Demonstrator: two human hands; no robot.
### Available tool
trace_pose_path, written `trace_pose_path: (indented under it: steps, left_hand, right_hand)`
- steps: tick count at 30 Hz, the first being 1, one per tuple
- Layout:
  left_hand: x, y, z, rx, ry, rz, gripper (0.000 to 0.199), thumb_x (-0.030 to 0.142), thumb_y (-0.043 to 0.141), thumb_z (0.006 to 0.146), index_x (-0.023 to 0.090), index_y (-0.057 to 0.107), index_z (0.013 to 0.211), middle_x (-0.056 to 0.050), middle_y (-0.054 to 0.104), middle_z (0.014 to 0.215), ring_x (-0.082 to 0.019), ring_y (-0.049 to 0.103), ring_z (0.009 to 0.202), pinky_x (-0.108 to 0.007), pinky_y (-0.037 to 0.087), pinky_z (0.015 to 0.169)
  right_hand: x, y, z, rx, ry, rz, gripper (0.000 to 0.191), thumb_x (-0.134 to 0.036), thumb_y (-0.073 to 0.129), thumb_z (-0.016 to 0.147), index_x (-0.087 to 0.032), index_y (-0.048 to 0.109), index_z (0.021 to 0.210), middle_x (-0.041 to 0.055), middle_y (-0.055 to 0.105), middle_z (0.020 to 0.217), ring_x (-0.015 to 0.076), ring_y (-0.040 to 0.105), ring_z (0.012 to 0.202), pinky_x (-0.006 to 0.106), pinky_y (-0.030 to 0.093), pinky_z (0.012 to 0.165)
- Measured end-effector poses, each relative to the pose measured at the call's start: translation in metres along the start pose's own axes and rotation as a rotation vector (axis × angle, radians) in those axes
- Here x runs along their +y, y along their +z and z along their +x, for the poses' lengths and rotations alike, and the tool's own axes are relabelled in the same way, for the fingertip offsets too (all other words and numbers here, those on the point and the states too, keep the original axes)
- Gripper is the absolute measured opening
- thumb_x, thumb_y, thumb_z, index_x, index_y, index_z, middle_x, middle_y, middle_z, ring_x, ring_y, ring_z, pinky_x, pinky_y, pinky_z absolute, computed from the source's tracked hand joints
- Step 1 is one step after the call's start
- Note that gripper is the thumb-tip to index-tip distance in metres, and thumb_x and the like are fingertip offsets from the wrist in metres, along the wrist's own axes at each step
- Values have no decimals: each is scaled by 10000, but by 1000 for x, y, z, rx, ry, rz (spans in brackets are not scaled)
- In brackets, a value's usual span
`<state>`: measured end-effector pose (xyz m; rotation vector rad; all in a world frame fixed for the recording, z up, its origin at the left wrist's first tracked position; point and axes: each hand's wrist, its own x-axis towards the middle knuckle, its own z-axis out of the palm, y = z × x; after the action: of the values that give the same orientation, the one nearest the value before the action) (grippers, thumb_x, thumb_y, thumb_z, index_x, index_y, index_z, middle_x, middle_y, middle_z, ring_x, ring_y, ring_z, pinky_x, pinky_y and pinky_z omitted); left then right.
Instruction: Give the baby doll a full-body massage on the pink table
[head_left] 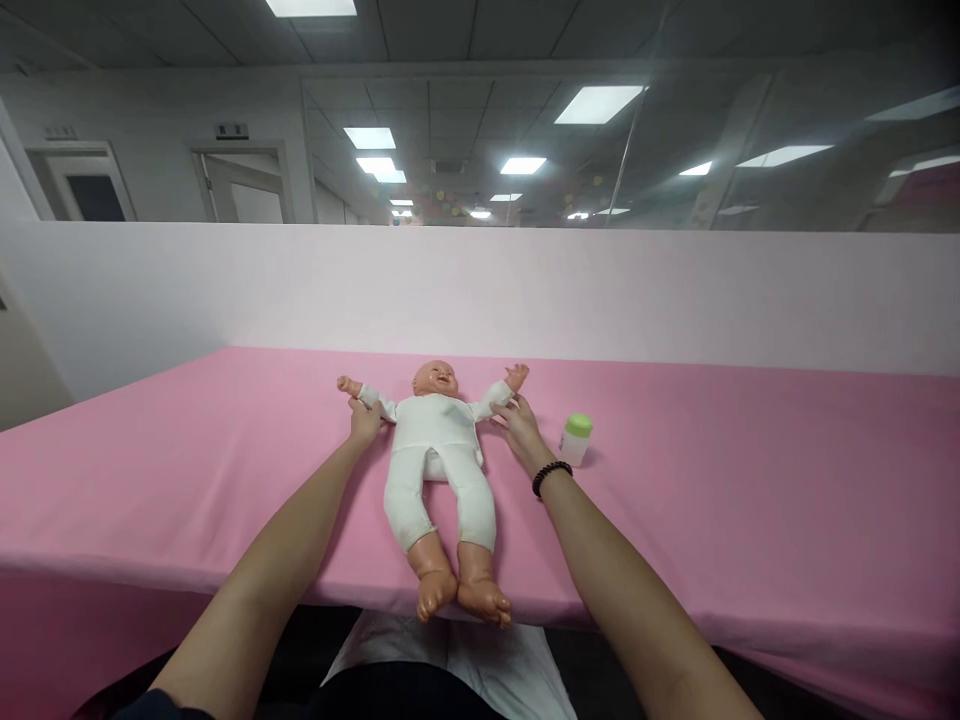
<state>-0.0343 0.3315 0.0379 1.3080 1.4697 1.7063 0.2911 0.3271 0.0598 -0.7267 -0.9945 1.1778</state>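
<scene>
A baby doll (435, 425) with a white cloth body lies on its back on the pink-covered table (712, 480). Its head points away from me and its bare feet reach the near edge. My left hand (365, 420) is closed around the doll's arm on the left, by the white sleeve. On the other side, my right hand (519, 425) has its fingers closed on the doll's right-side arm, near the forearm. Both doll arms stretch outward and upward. A dark coiled band (551, 477) circles my right wrist.
A small clear bottle with a green lid (576, 440) stands just right of my right hand. Behind the table rises a white partition (480, 290) with glass above it. The table's front edge (225, 580) is close to my lap.
</scene>
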Motion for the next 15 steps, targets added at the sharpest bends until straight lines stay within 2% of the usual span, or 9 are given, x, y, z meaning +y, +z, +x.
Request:
trace_pose_path:
  steps: [1, 4, 6, 8, 12, 15]
  left_hand:
    - [3, 0, -3, -41, 74, 85, 335, 230, 595, 861, 209, 429, 1151, -52, 617, 916, -207, 633, 804, -369, 553, 763]
    - [14, 0, -12, -318, 412, 368, 289, 205, 567, 825, 232, 541, 1111, -60, 656, 1069, -232, 635, 969, -384, 527, 892]
    - [20, -1, -17, -414, 538, 464, 242, 220, 526, 843, 237, 593, 1075, -61, 653, 1153, -239, 627, 1047, -383, 512, 936]
    - [23, -2, -19, -401, 573, 509, 248, 231, 502, 860, 235, 610, 1083, -70, 647, 1189, -241, 627, 1075, -377, 511, 936]
    - [19, -5, -20, -411, 583, 535, 315, 283, 568, 866, 253, 591, 1179, -73, 636, 1251, -250, 632, 1102, -376, 516, 937]
    - [13, -2, -16, -330, 440, 408, 410, 321, 594, 878, 236, 507, 1270, -90, 659, 1185, -246, 663, 1011, -386, 542, 880]
  right_hand:
    - [-3, 3, -2, -40, -31, -65, 534, -186, 817, 622, -258, 599, 1104, 12, 684, 1138, 191, 675, 1018, 312, 588, 882]
    - [-11, 10, -8, -271, -119, -341, 370, -189, 789, 629, -210, 709, 989, 51, 714, 1141, 237, 638, 1133, 354, 517, 1013]
    - [-13, 13, -13, -382, -136, -470, 273, -222, 775, 677, -194, 747, 946, 71, 720, 1166, 255, 625, 1162, 366, 499, 1030]
    - [-14, 15, -17, -413, -128, -506, 258, -255, 764, 718, -191, 754, 968, 78, 720, 1176, 253, 639, 1124, 361, 516, 985]
    - [-13, 16, -20, -410, -141, -511, 299, -306, 774, 753, -195, 741, 1029, 82, 717, 1173, 243, 645, 1088, 347, 529, 945]
    - [-7, 15, -15, -314, -131, -419, 396, -297, 804, 727, -212, 695, 1098, 62, 700, 1192, 231, 637, 1115, 341, 532, 967]
